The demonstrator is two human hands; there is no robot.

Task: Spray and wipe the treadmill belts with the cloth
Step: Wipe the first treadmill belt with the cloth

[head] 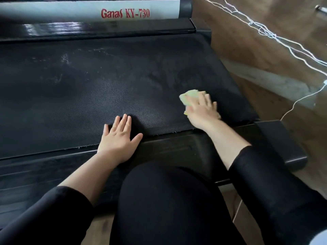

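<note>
Head view: right hand (201, 108) presses the yellow-green cloth (190, 97) flat onto the treadmill belt (106, 82) near its right edge, fingers spread over it, blurred. Left hand (118, 137) lies flat, fingers straight, on the belt's near edge, holding nothing. Hands well apart. Side rail (168, 147) just below. White cable (283, 43) on the floor at right.

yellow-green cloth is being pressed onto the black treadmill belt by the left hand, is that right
Not quite. In the head view, the right hand presses the pale yellow-green cloth onto the black textured treadmill belt. The left hand lies flat and empty at the belt's near edge.
</note>
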